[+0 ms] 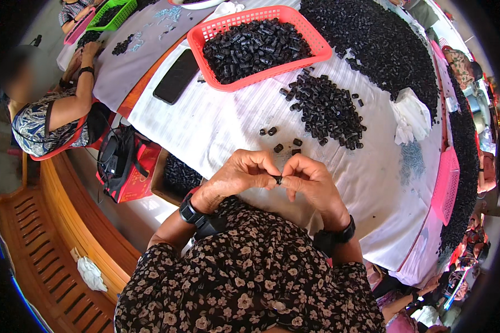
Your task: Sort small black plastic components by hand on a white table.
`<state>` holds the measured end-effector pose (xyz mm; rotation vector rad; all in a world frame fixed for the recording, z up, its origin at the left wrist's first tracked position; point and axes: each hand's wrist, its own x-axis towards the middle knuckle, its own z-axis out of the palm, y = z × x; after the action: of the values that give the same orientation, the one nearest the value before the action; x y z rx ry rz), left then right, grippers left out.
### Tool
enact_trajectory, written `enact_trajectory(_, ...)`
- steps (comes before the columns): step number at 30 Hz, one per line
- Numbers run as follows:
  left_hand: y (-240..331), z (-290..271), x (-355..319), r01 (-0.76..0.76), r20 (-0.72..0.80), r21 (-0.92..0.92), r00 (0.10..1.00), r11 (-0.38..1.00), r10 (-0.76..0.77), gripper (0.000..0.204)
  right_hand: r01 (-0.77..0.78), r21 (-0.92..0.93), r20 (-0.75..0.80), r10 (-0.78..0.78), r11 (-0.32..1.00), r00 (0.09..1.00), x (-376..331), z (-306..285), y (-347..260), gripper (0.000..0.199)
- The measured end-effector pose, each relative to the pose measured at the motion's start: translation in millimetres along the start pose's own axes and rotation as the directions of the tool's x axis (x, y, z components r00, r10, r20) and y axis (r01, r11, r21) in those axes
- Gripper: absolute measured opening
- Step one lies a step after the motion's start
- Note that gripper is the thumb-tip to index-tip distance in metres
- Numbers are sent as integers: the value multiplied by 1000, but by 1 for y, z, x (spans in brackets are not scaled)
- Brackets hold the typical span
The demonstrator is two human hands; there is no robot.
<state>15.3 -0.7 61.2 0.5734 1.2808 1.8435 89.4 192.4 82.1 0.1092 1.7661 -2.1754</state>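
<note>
"Two hands, one tiny thing: where is it exactly?"

"Over the near part of the white cloth [205, 130], between the left hand [241, 172] and the right hand [311, 180]. Both pinch the small black piece [278, 180] between thumb and finger, the fingertips nearly meeting."

"How would you handle it well?"

"Lightly, I'd say. Thumbs level, both ends supported, pressure straight along the piece so it doesn't twist out. Keeping the wrists low seems wise; a dropped piece could roll."

"Can you see its finer shape?"

"No, the fingers cover too much of it. The loose pieces [278, 148] just beyond look like short, stubby cylinders, dark and faintly shiny."

"And farther off?"

"A loose heap [330, 114] of similar pieces lies to the right. Beyond it, to the left, the red basket [199, 60] is heaped with more; its plastic rim is pierced with little holes. Left of that lies a flat, glossy phone [175, 77]. Far right, a crumpled white wad [412, 114] looks soft and thin against the ribbed cloth."
</note>
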Motion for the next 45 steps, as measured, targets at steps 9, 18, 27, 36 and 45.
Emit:
enact_trajectory(9,-13,-2,-3,-37,-114,-75,993,996,28,11,267,-498,-187,-403,825,896,4,21,6,7)
enact_trajectory(18,-5,-9,-8,-110,-174,260,972,959,158,11,-74,-213,-48,66,974,997,25,7,3,19)
enact_trajectory(27,-15,-29,-14,-168,-143,-136,979,976,149,15,332,-698,-63,-516,635,855,58,16,-11,14)
enact_trajectory(36,-10,-26,-12,-206,-212,-185,963,961,166,19,344,-935,328,-569,-83,754,94,9,20,13)
enact_trajectory(45,-14,-25,-5,-217,-268,-147,948,965,172,17,409,-771,8,-634,488,773,79,8,3,11)
